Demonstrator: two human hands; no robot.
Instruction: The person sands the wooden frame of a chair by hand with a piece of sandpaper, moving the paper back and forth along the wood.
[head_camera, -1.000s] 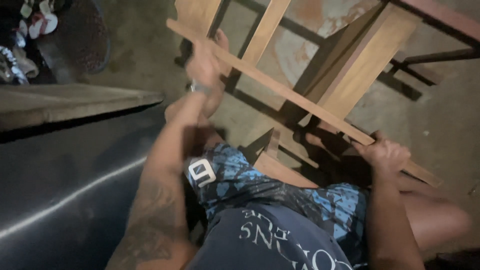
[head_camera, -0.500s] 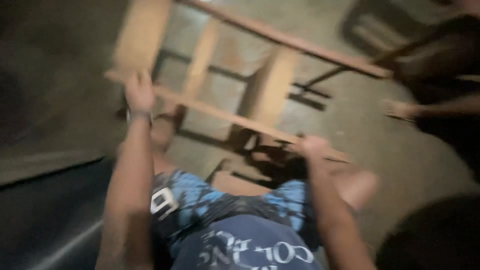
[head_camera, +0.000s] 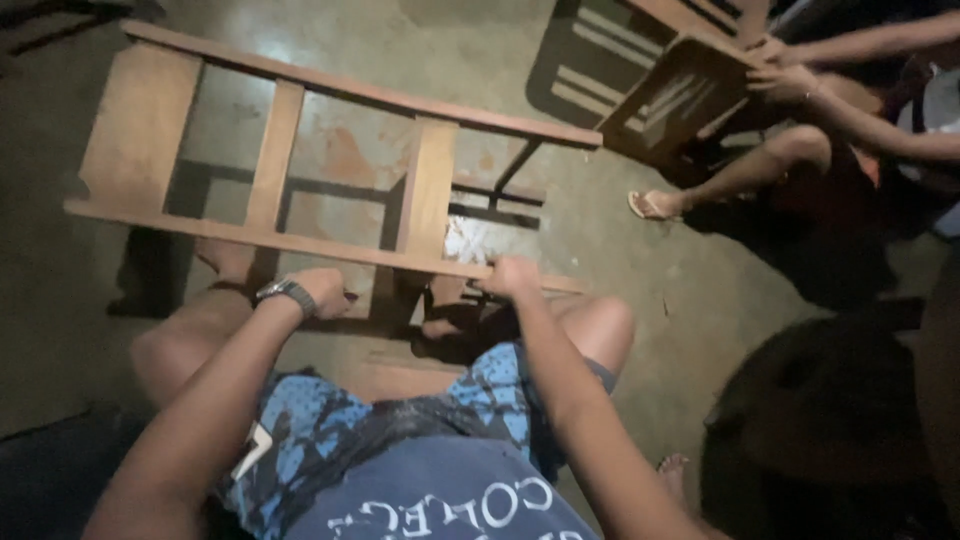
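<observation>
A wooden ladder-like frame (head_camera: 276, 140) with two long rails and flat cross slats is held above the concrete floor in front of my knees. My right hand (head_camera: 510, 277) is closed over the near rail toward its right end. My left hand (head_camera: 322, 289), with a dark wristwatch on the wrist, sits just under the near rail with fingers curled; whether it grips the rail is unclear. I am seated in blue patterned shorts, knees apart, feet under the frame.
At the upper right another person (head_camera: 830, 120) sits and holds a second slatted wooden piece (head_camera: 668, 100) with both hands, a sandalled foot on the floor. Dark round shapes (head_camera: 830, 420) fill the lower right. A dark surface lies at my left.
The view has swung and the frame now lies nearly level and spread wide across the floor. My left hand has dropped from the rail's far end to beside my knee.
</observation>
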